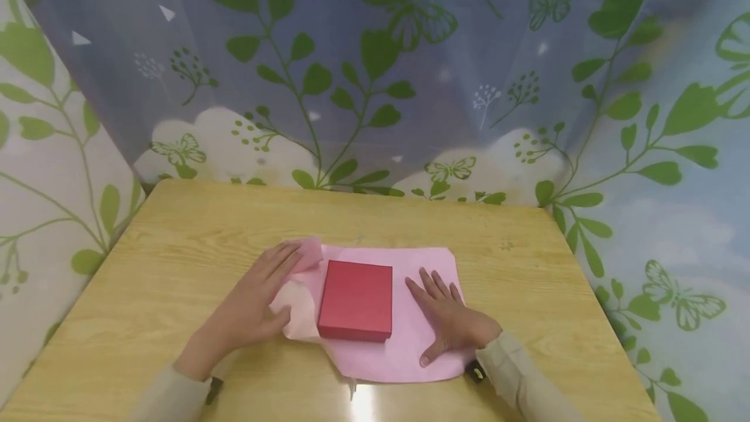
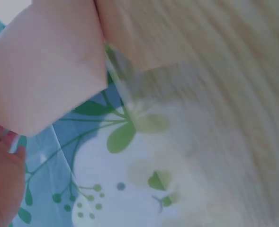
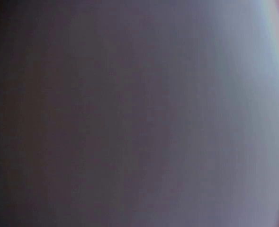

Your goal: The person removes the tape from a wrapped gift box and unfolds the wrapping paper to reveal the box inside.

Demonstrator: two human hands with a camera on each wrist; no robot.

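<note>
A red square box point(image 1: 356, 298) sits on a sheet of pink paper point(image 1: 410, 357). To its left, the paper's edge is lifted and curled, its paler underside showing. My left hand point(image 1: 252, 305) is at this curled edge, fingers extended against the paper and thumb apart from them. Raised paper point(image 2: 49, 71) also fills the upper left of the left wrist view, with part of the left hand point(image 2: 4, 182) below it. On the box's right, my right hand point(image 1: 448, 318) rests on the paper with its fingers spread. The right wrist view is dark and blurred.
The light wooden table point(image 1: 193, 239) extends around the paper on all sides. Behind it hangs a blue curtain point(image 1: 469, 83) with green leaves and butterflies, and similar patterned cloth borders the left and right sides. Light glares on the table near the front.
</note>
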